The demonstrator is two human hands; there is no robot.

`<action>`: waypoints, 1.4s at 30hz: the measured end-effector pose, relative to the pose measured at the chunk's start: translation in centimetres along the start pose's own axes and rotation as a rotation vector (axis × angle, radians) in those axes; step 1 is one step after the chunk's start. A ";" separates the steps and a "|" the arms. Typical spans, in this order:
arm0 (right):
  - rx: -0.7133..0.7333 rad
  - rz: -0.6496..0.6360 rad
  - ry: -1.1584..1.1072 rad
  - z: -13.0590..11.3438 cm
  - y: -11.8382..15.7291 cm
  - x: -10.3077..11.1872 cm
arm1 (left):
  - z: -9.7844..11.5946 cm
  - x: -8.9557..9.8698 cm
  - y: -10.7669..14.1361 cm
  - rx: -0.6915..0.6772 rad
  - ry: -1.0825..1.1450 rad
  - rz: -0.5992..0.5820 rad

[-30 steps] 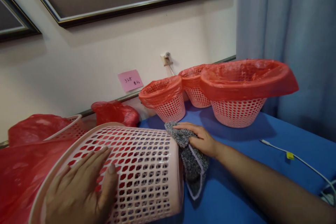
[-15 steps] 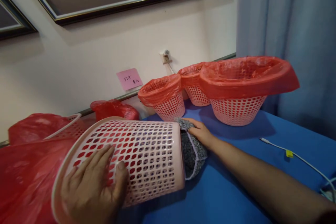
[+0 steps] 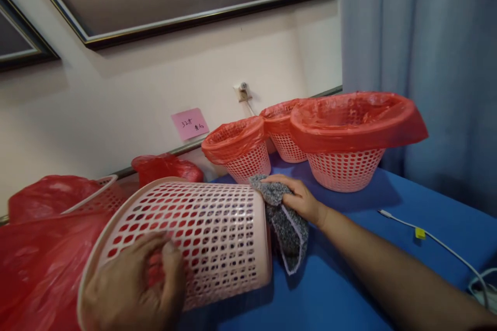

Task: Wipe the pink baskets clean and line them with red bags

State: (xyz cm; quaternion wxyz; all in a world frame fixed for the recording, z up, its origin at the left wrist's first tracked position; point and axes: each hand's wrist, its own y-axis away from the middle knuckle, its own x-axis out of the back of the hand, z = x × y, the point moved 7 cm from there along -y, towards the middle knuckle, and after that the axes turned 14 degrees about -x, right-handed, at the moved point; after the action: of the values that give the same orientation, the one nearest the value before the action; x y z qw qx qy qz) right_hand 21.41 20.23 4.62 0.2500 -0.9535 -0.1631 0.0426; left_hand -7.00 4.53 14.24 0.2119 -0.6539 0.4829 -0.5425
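Observation:
A pink perforated plastic basket lies on its side in front of me, its base facing right. My left hand is on the basket's near side, close to the wide rim, with fingers curled and thumb near the forefinger; motion blurs it somewhat. In my right hand is a grey cloth with a pale edge. Fingers and cloth press against the upper edge of the basket's base, while the rest of the cloth hangs down beside it.
Behind stand three pink baskets lined with red bags: a small one, another and a larger one. Red plastic bags cover the left side, near another basket. A white cable lies on the blue table.
My right hand and the cloth have shifted up and over the edge of the basket's base. The left hand's fingers have drawn in from lying stretched along the basket.

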 end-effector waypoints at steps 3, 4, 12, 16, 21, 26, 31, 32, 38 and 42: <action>0.125 -0.074 0.080 -2.2 1.1 -1.7 | 3.4 -0.8 -2.9 -0.192 -0.098 -0.124; 0.144 -0.092 0.095 -2.5 1.3 -2.0 | 4.3 -1.2 -3.3 -0.265 -0.107 -0.147; -0.463 -0.100 0.182 7.8 0.1 -3.6 | 5.0 0.4 0.2 -0.309 -0.092 -0.061; -0.559 -0.106 0.200 10.8 0.4 -4.4 | 4.6 0.3 1.5 -0.258 -0.064 -0.011; -0.434 0.028 0.099 8.2 -0.5 -2.0 | 4.8 -0.7 1.7 -0.231 -0.039 -0.009; -0.153 0.044 0.037 2.9 0.0 -1.5 | 4.4 -0.3 1.7 -0.179 -0.006 -0.008; -0.177 -0.019 0.031 3.3 0.2 -3.3 | 3.6 0.6 2.0 -0.127 0.014 0.070; -0.306 -0.027 0.005 5.0 0.1 -3.7 | 3.4 0.5 2.2 -0.102 0.004 0.069; -0.790 -0.160 -0.032 12.3 1.1 -6.5 | 2.8 0.4 2.8 -0.073 0.003 0.163; -0.850 -0.158 -0.058 12.8 1.4 -6.6 | 2.6 -0.4 2.5 -0.086 -0.001 0.100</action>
State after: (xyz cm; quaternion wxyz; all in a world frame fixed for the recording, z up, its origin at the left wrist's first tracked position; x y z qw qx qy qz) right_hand 13.55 22.79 -7.21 -0.1673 -0.9546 -0.2455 -0.0207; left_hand -5.60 3.11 11.17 0.2107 -0.6377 0.5375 -0.5099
